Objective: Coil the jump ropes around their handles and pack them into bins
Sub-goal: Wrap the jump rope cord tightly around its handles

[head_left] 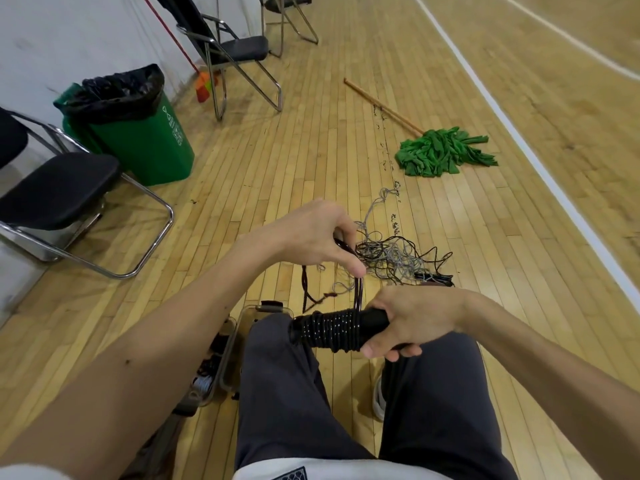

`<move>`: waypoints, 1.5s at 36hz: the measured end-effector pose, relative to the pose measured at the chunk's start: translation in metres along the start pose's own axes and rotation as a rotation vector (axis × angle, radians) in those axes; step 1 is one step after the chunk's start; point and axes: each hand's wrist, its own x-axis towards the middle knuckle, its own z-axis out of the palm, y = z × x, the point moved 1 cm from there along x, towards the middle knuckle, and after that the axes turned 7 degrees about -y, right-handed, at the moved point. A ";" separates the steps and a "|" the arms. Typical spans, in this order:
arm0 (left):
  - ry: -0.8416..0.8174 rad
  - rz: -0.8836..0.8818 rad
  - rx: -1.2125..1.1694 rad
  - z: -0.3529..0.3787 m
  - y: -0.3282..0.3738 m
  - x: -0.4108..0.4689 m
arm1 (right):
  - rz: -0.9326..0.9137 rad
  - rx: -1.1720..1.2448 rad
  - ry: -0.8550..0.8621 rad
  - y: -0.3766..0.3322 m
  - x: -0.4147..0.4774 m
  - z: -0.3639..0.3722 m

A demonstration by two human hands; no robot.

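My right hand (412,322) grips a pair of black jump rope handles (372,323), held level above my knees. Dark rope is coiled in many turns around the handles' left part (325,329). My left hand (318,237) is raised above the coil and pinches the free dark rope (358,292), which runs down to the handles. On the floor just beyond lies a tangled pile of grey and black ropes (391,256). A clear plastic bin (239,344) with coiled ropes inside stands at my left knee, partly hidden by my leg.
A green trash bin (145,140) with a black liner stands at the left wall. Black folding chairs (59,192) line the left side and the back. A green mop (443,152) with a wooden handle lies on the wooden gym floor ahead.
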 end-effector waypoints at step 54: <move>-0.020 -0.160 -0.378 0.107 -0.052 -0.044 | -0.046 0.283 0.874 0.061 -0.004 -0.045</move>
